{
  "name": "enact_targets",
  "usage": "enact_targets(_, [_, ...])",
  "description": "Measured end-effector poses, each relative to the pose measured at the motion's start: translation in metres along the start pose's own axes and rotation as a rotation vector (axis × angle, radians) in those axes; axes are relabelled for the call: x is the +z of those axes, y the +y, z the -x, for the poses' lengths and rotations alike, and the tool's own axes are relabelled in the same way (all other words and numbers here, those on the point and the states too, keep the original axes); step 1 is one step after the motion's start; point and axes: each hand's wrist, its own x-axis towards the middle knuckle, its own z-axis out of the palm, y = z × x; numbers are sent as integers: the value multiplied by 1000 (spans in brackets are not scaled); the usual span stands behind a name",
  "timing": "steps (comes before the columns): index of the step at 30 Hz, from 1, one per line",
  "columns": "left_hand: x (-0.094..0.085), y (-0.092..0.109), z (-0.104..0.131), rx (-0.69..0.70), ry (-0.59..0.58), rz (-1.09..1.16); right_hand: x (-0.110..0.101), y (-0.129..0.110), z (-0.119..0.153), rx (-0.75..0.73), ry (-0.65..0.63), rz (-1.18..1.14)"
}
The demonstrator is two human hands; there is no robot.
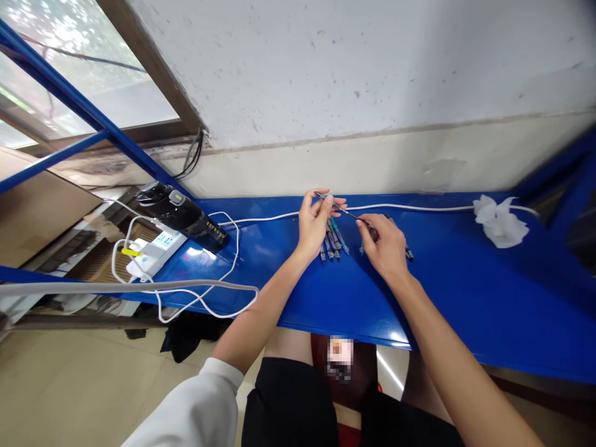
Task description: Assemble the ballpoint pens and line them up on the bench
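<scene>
Power strip (156,251) and black bottle (186,217) sat side by side towards the left of the blue table (488,292). The left hand (316,225) pinched one end of a slim dark pen piece (350,215) between its fingers, above the table near a cluster of pens (331,242). The right hand (384,245) pinched towards its other end. Crumpled white tissue (500,222) lay farther right.

Over the blue counter (447,285), the left hand (315,220) and right hand (385,244) hold a thin dark rod (350,215) between them (several pens (331,242) lie nearby), a black bottle (193,222) off left
</scene>
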Motion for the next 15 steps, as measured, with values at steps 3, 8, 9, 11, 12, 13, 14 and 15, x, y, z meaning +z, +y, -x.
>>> enact_targets(3, [0,-1,0,12,3,3,0,0,0,-4,-4,7])
enact_targets(8, [0,-1,0,11,9,-10,0,0,0,-4,-4,3])
enact_targets(9, [0,-1,0,1,2,-13,0,0,0,-2,-2,0])
enact_targets(11, [-1,-1,0,-18,-28,-15,0,0,0,4,3,-8])
enact_targets(12, [-2,-2,0,-26,-46,-13,0,0,0,8,5,-11])
enact_targets(13, [-2,-2,0,-31,-62,-9,0,-1,0,11,9,-15])
enact_targets(14, [-3,-3,-1,-34,-76,-4,0,-1,0,13,12,-17])
enact_targets(15, [-3,-4,-1,-35,-83,0,-1,-1,1,14,14,-18])
